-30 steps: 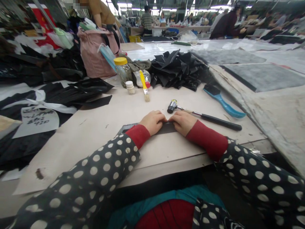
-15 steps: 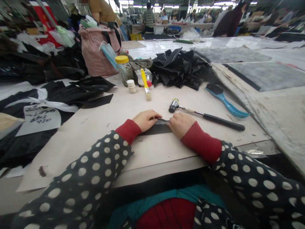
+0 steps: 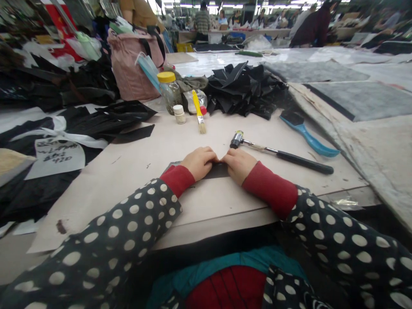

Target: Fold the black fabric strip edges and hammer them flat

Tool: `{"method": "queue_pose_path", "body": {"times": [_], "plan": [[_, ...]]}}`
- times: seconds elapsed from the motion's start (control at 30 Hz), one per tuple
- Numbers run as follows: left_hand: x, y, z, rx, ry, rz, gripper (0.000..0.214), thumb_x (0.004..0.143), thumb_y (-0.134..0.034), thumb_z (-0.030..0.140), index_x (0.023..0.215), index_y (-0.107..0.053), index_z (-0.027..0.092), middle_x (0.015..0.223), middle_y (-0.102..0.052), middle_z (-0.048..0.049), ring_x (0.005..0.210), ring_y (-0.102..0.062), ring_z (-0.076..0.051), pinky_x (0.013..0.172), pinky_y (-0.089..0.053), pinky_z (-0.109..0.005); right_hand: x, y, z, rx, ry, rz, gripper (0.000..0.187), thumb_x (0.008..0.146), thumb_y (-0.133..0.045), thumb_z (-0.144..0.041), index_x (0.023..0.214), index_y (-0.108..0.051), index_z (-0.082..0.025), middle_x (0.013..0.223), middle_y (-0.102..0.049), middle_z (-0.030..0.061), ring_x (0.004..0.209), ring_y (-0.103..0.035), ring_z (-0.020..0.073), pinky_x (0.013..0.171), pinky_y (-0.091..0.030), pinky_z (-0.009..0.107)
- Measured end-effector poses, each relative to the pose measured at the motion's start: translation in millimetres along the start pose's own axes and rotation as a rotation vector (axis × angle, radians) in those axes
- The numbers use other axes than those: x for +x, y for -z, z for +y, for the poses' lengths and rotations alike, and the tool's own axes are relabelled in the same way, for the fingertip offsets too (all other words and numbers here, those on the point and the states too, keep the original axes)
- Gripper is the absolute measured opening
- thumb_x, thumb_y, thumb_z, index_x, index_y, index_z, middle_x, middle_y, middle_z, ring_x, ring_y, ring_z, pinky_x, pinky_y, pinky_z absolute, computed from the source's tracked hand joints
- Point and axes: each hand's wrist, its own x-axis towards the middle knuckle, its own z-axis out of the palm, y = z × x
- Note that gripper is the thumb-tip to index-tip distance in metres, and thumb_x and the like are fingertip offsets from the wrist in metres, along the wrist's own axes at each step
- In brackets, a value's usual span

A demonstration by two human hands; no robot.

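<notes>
A black strip of sheet material (image 3: 216,172) lies on the pale work board, partly hidden under both hands. My left hand (image 3: 202,163) is closed, its fingertips pinching the strip's far edge. Close beside it, my right hand (image 3: 238,165) pinches the same edge, and the fingertips of both hands nearly touch. Just beyond my right hand lies a hammer (image 3: 283,158) with a metal head and a black handle. A yellow-handled paintbrush (image 3: 197,107) rests farther back.
A blue-handled brush (image 3: 309,136) lies at the right. Behind are a small white bottle (image 3: 179,115), a yellow-lidded jar (image 3: 168,92), a heap of black pieces (image 3: 244,89) and a pink bag (image 3: 131,64). Black bundles with a written tag (image 3: 59,156) lie left. People work in the background.
My hands have come closer together along the strip's edge, with the right hand moving left. More of the strip now shows left of my left hand. The view has shifted slightly.
</notes>
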Motion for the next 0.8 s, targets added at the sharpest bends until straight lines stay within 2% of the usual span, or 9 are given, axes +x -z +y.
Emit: {"method": "queue_pose_path", "body": {"times": [0.1, 0.23, 0.43, 0.6, 0.7, 0.8], "plan": [[0, 1.3, -1, 0.034, -0.029, -0.030, 0.027, 0.071, -0.042, 0.004, 0.083, -0.062, 0.016, 0.088, -0.057, -0.0043, 0.085, -0.051, -0.017, 0.082, -0.042, -0.030, -1, 4, -11, -0.110, 0.028, -0.050, 0.027, 0.081, -0.038, -0.010, 0.090, -0.063, -0.008, 0.088, -0.056, 0.0162, 0.086, -0.049, 0.0258, 0.072, -0.037, 0.034], [-2, 9.4, -8, -0.092, -0.033, -0.083, 0.031, 0.073, -0.041, 0.003, 0.090, -0.063, 0.017, 0.091, -0.058, -0.0036, 0.088, -0.053, -0.014, 0.084, -0.041, -0.027, -2, 6, -20, -0.122, -0.019, -0.067, 0.031, 0.086, -0.035, -0.020, 0.091, -0.064, -0.008, 0.089, -0.057, 0.0176, 0.087, -0.050, 0.0268, 0.072, -0.038, 0.036], [-16, 28.8, -21, -0.179, 0.137, -0.095, 0.027, 0.073, -0.047, 0.009, 0.095, -0.062, 0.016, 0.091, -0.061, -0.0028, 0.088, -0.055, -0.013, 0.085, -0.042, -0.027, -2, 4, -18, -0.120, -0.043, -0.025, 0.031, 0.087, -0.035, -0.024, 0.090, -0.062, -0.008, 0.091, -0.056, 0.0167, 0.090, -0.049, 0.0261, 0.078, -0.037, 0.035], [-19, 26.3, -22, -0.185, 0.186, -0.046, 0.026, 0.068, -0.049, 0.005, 0.087, -0.063, 0.015, 0.084, -0.060, -0.0010, 0.079, -0.055, -0.012, 0.075, -0.044, -0.025, 4, 5, -15, 0.001, -0.045, -0.023, 0.028, 0.083, -0.041, -0.017, 0.102, -0.059, -0.010, 0.098, -0.055, 0.0133, 0.093, -0.050, 0.0223, 0.083, -0.036, 0.031], [-19, 21.2, -22, -0.181, 0.149, -0.009, 0.025, 0.066, -0.047, 0.003, 0.082, -0.063, 0.014, 0.081, -0.059, -0.0009, 0.077, -0.054, -0.012, 0.074, -0.044, -0.025, 9, 4, -16, 0.095, 0.005, -0.022, 0.034, 0.077, -0.042, -0.008, 0.108, -0.056, -0.012, 0.102, -0.054, 0.0101, 0.096, -0.049, 0.0188, 0.084, -0.035, 0.027], [-20, 18.4, -22, -0.112, 0.049, 0.003, 0.026, 0.065, -0.045, 0.000, 0.078, -0.063, 0.013, 0.080, -0.058, -0.0022, 0.079, -0.053, -0.014, 0.077, -0.043, -0.026, 13, 4, -21, 0.054, 0.060, -0.041, 0.033, 0.076, -0.041, -0.006, 0.103, -0.059, -0.012, 0.100, -0.054, 0.0103, 0.094, -0.048, 0.0196, 0.083, -0.035, 0.028]]}}
